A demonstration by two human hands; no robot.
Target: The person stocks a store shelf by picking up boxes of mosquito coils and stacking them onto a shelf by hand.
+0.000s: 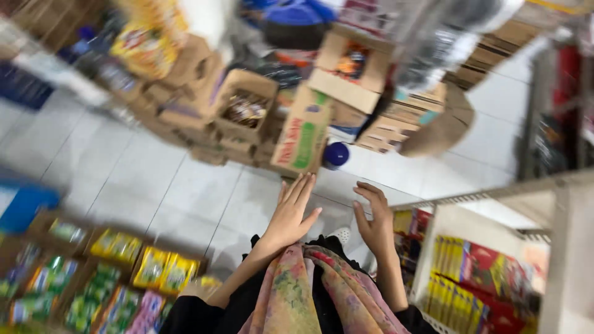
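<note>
Seen from the head camera, a person's left hand (291,213) and right hand (374,219) reach out empty over the white tiled floor (154,185), both with fingers released: the left flat with fingers together, the right loosely curled. Nearest ahead, a tall cardboard box (304,133) with red and green print leans at the front edge of a crowded stack of open cartons (244,111) (much of it blurred). A careless nudge could likely topple the leaning box, and the wire shelf (489,195) beside the right hand might snag the patterned scarf (322,291).
</note>
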